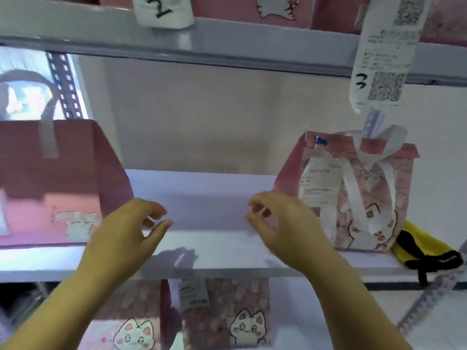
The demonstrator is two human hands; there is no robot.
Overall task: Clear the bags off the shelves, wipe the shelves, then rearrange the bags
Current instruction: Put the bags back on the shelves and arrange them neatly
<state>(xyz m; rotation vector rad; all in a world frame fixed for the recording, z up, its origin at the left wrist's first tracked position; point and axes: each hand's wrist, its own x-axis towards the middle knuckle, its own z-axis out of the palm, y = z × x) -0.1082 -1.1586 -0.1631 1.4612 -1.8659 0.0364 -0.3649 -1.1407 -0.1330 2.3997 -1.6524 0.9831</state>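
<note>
A white shelf board (202,248) runs across the middle. On its left stands a large pink cat bag (55,183) with a dark handle. At the right stands a smaller pink cat bag (358,193) with white ribbon handles and a paper label. My left hand (126,233) hovers over the shelf's front, just right of the large bag, fingers apart and empty. My right hand (280,228) hovers left of the smaller bag, fingers curled loosely, holding nothing. A bare stretch of shelf lies between the two hands.
A yellow and black cloth (424,251) lies on the shelf's right end beside the small bag. More pink cat bags (242,319) stand on the shelf below, others on the shelf above (252,39). Paper tags marked 2 (161,11) and 3 (386,59) hang from the upper shelf.
</note>
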